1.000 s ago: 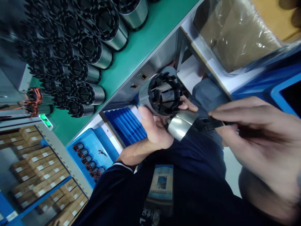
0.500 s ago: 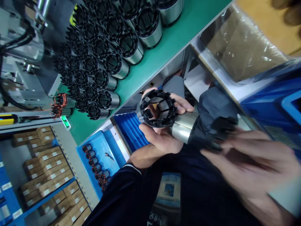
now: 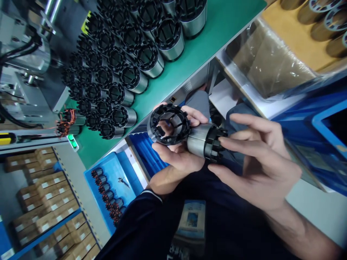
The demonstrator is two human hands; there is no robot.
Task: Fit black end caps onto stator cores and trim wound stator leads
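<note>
My left hand (image 3: pixel 179 159) is closed around two stator cores. One stator core (image 3: pixel 169 124) shows its black toothed insulator ring and hollow bore to me. Beside it lies the other stator core (image 3: pixel 196 141), a bare metal cylinder on its side with its end towards my right hand. On that end sits a black toothed insulator cap (image 3: pixel 214 144). My right hand (image 3: pixel 260 162) has its fingers and thumb around this cap, the index fingertip touching it. Whether the cap is fully seated I cannot tell.
Rows of stator cores with black insulators (image 3: pixel 130 76) stand on the green bench (image 3: pixel 195 50). Wound cores lie in a blue tray (image 3: pixel 124 169). Metal cores (image 3: pixel 320 32) stand on cardboard at upper right, by a plastic-wrapped box (image 3: pixel 268 57). A machine (image 3: pixel 24 54) is at left.
My right hand has moved left and brought the black insulator cap onto the end of the second stator core. My left hand has shifted slightly left with both cores.
</note>
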